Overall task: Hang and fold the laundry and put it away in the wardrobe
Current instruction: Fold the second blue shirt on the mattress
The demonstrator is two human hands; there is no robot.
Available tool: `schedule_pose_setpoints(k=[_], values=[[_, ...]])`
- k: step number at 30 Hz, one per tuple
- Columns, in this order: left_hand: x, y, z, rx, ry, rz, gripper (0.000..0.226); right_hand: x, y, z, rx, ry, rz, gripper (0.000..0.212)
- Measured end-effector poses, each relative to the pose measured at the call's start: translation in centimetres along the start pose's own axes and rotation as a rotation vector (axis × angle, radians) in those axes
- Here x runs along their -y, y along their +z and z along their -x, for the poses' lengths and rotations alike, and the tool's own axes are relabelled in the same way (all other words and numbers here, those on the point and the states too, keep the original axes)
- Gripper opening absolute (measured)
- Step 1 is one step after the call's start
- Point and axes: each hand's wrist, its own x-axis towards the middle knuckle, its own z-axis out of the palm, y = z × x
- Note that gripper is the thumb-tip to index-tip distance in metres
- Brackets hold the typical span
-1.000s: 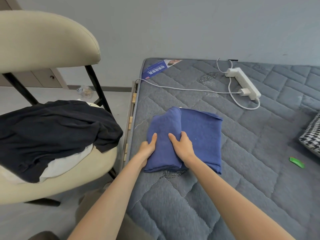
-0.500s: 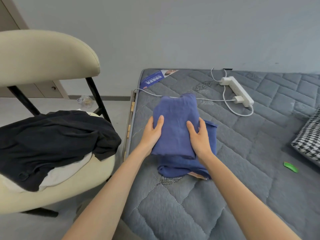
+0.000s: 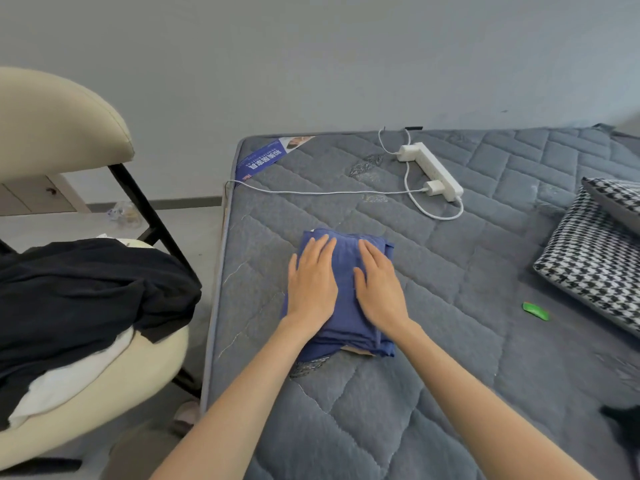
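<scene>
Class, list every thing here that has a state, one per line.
Blue garment: folded, lying on the mattress.
Left hand: open, pressing the garment.
Right hand: open, pressing the garment.
Charger: plugged into the power strip.
Dark clothes: unfolded, heaped on the chair.

blue folded garment | grey quilted mattress | black-white houndstooth pillow | cream chair | white power strip

- Left hand and right hand lie flat, fingers straight, side by side on a folded blue garment.
- The garment rests on a grey quilted mattress.
- A cream chair beside the mattress holds dark clothes.
- A white power strip lies farther up the mattress.
</scene>
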Motion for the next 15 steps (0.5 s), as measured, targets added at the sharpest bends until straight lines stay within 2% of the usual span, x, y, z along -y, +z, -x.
schedule_pose_setpoints(k=[2,6,9,15], values=[[0.1,1.2,-0.5,0.114,0.035,-0.091,0.052,0.3,1.0,-0.7,0.097,0.007,0.051,0.051],[2.4,3.9,0.4,0.248,-0.037,-0.173,0.051,-1.3,3.7,-0.1,0.211,0.078,0.217,0.054],[4.2,5.4,1.5,0.243,-0.044,-0.139,0.051,-2.6,5.7,0.9,0.181,0.043,0.319,0.055],[4.8,6.2,1.3,0.219,-0.047,-0.101,0.05,-3.4,6.7,0.6,0.158,0.031,0.354,0.054]])
